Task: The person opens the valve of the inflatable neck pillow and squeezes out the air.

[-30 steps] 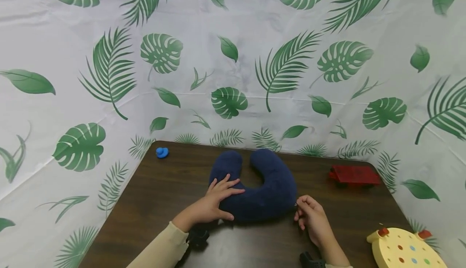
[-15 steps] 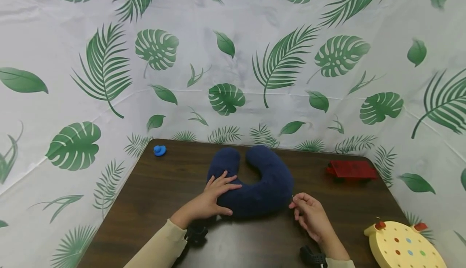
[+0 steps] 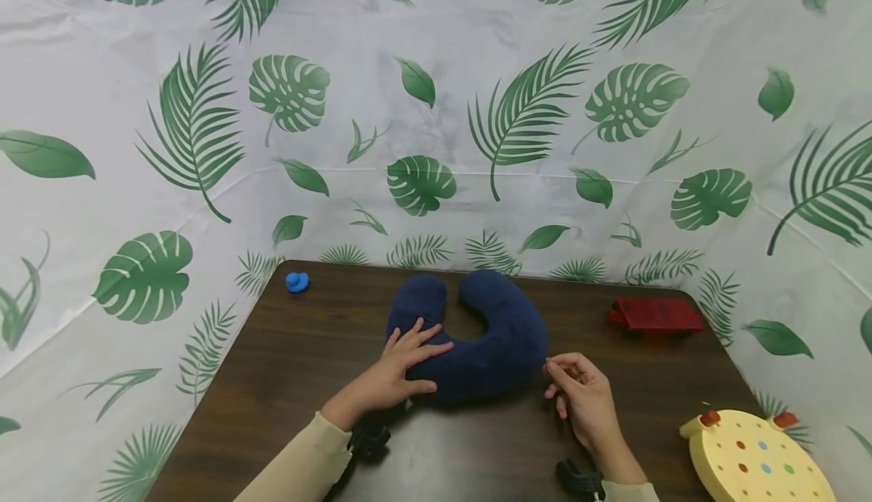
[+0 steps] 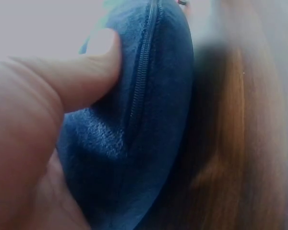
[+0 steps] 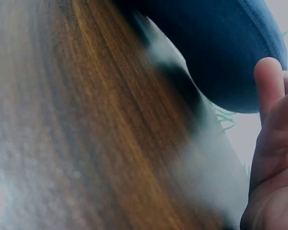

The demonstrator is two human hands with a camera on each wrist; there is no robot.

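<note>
Curving, plush, zippered navy pillow (image 3: 507,352)

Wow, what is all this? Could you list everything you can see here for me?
Neck pillow: one, dark blue, mid-table
Zipper: one, blue, along the pillow's side
Duck-like toy: one, blue, far left corner
Boxy item: one, red, far right corner
Round dotted board: one, yellow with red knobs, near right
Table: one, dark brown, under everything
Leaf-print backdrop: one, white and green, around the table
Wrist devices: two, black, one per wrist
Sleeves: two, cream, on the forearms
Left grip: one bare hand, spread on the pillow
Right grip: one bare hand, pinching apparently the zipper pull at the pillow's right edge
</note>
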